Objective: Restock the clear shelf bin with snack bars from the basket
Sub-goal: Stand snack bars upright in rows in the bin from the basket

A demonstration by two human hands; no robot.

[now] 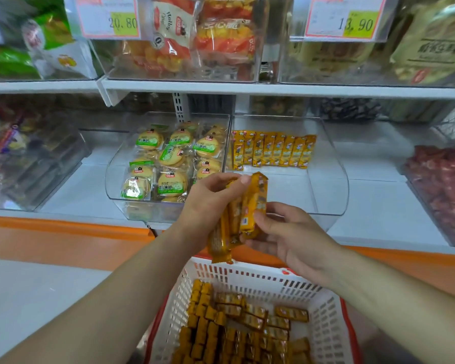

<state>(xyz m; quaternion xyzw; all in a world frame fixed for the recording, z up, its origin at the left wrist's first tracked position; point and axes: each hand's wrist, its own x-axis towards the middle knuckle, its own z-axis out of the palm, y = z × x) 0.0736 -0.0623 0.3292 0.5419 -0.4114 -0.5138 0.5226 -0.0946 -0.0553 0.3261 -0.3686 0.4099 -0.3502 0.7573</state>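
Note:
A bunch of yellow-wrapped snack bars (250,208) is held upright between both hands, above the basket and in front of the shelf. My left hand (210,203) grips the bunch from the left with fingers curled over its top. My right hand (286,235) cups it from the right, thumb pressed on the wrappers. The clear shelf bin (329,179) behind holds a row of the same yellow bars (273,149) standing along its back. The white slotted basket (250,274) below contains several more bars (237,327).
A neighbouring clear bin (116,177) to the left is filled with round green-labelled biscuit packs. A bin of red packets (441,187) sits at right. The upper shelf (247,88) carries snack bags and price tags. An orange band (63,227) edges the shelf front.

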